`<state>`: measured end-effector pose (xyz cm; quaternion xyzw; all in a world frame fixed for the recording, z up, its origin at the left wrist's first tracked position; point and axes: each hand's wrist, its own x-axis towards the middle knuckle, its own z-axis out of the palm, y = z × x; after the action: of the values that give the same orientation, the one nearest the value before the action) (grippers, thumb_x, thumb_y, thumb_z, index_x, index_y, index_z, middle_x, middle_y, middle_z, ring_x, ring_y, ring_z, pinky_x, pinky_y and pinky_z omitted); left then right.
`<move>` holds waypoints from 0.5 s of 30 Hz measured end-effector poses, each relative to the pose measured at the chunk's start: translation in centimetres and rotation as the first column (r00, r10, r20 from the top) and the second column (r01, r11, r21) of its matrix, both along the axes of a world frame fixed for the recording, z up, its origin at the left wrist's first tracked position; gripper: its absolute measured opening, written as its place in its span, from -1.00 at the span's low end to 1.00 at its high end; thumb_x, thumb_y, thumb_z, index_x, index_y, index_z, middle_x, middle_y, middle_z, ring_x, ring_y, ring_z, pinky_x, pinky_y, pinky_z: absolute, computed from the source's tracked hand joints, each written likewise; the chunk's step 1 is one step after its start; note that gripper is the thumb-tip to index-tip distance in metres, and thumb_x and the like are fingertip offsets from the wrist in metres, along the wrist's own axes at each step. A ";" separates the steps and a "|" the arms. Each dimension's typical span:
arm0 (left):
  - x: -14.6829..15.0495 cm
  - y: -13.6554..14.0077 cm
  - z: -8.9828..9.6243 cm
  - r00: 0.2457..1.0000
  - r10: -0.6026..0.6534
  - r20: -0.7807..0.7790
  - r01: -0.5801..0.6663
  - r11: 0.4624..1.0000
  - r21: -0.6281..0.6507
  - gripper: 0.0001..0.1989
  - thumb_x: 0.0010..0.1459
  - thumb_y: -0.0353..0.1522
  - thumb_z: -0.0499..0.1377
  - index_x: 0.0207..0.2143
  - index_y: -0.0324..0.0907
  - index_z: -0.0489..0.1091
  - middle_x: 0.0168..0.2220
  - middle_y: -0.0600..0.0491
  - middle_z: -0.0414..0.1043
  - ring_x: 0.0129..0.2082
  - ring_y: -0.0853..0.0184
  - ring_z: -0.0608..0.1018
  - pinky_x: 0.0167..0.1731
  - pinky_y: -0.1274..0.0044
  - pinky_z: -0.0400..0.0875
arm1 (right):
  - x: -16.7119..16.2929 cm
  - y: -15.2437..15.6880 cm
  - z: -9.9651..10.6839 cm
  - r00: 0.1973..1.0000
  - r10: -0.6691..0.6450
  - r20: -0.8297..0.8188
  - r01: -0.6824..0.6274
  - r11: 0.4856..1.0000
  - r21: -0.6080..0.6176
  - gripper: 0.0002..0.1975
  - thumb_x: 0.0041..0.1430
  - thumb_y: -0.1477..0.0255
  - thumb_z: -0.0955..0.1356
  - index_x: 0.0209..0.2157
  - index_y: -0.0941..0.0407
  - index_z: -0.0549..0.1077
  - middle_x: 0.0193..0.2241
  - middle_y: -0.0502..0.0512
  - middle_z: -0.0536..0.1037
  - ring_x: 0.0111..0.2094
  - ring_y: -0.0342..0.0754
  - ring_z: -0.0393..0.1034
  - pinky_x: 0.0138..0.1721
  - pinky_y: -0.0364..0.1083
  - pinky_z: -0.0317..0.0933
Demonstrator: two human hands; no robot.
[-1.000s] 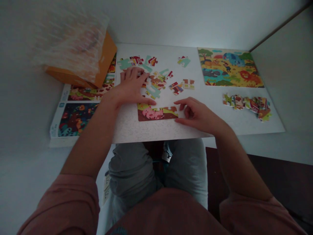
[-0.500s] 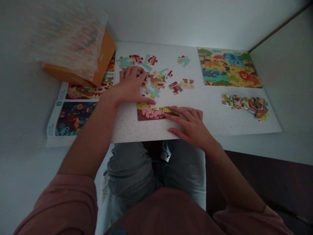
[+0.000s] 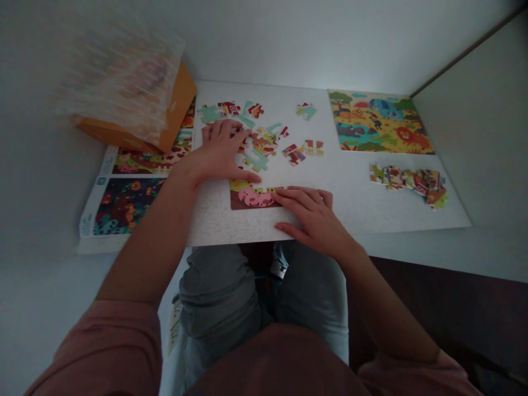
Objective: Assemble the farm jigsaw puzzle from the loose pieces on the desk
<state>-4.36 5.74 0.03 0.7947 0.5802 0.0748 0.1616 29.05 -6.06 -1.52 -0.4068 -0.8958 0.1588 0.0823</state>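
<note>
Joined jigsaw pieces with a pink pig [image 3: 256, 196] lie flat near the front edge of the white table. My right hand [image 3: 307, 212] rests with fingers stretched over the right part of this joined strip, covering it. Spread over the loose jigsaw pieces [image 3: 264, 142] is my left hand [image 3: 223, 148], its thumb reaching down to the top edge of the pig section. Some pieces under the left palm and fingers are hidden. Two joined fence pieces [image 3: 314, 147] and a dark red and blue piece [image 3: 293, 154] lie right of the loose group.
A finished animal puzzle [image 3: 381, 122] lies at the back right, with a heap of jigsaw pieces [image 3: 408, 180] in front of it. At left, an orange box [image 3: 177, 110] with bubble wrap [image 3: 119, 82] stands on printed picture sheets [image 3: 127, 206].
My right hand has slid slightly left over the pig strip, covering more of it. The left hand stays nearly in place. The whole view has shifted a little.
</note>
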 end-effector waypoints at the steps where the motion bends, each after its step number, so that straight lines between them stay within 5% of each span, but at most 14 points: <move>1: 0.1 0.0 0.0 1.000 0.004 0.005 -0.004 1.000 -0.004 0.31 0.18 0.31 0.64 0.81 0.09 0.35 0.81 -0.27 0.23 0.86 -0.55 0.11 0.82 -0.20 0.02 | -0.1 -0.2 0.0 1.000 -0.001 0.014 0.001 1.000 0.007 -0.23 0.76 -0.01 0.47 0.84 -0.44 0.37 0.74 0.01 0.55 0.67 0.56 0.50 0.59 0.63 0.35; 9: 0.1 0.1 -0.1 0.998 0.061 0.030 -0.062 0.998 0.029 0.02 0.40 0.19 0.50 0.76 0.10 0.41 0.79 -0.29 0.28 0.85 -0.51 0.15 0.81 -0.24 0.02 | 0.2 -0.2 -0.5 0.995 -0.036 -0.096 0.033 0.999 -0.035 -0.31 0.71 -0.12 0.52 0.73 -0.49 0.50 0.69 -0.01 0.63 0.64 0.58 0.52 0.60 0.60 0.31; 12: -0.1 0.4 -0.2 0.995 0.096 0.021 -0.097 0.994 0.046 -0.06 0.47 0.19 0.44 0.74 0.09 0.44 0.81 -0.30 0.23 0.87 -0.45 0.15 0.81 -0.19 0.04 | 1.8 3.7 0.0 0.978 -0.084 -0.189 0.086 0.996 0.001 -0.32 0.63 -0.10 0.58 0.65 -0.38 0.61 0.59 0.12 0.72 0.57 0.62 0.56 0.57 0.60 0.30; 15: -0.3 0.5 -0.2 0.994 0.108 0.011 -0.109 0.992 0.057 -0.16 0.54 0.17 0.37 0.72 0.11 0.48 0.81 -0.25 0.23 0.87 -0.37 0.17 0.81 -0.12 0.08 | 4.0 10.7 0.7 0.958 -0.149 -0.243 0.172 0.982 0.078 -0.38 0.55 0.00 0.63 0.52 -0.19 0.73 0.49 0.28 0.75 0.53 0.63 0.56 0.56 0.64 0.28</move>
<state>-4.62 6.21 -0.20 0.7660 0.6196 0.1033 0.1368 33.04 4.66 -0.85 -0.4519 -0.8504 0.1547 0.2208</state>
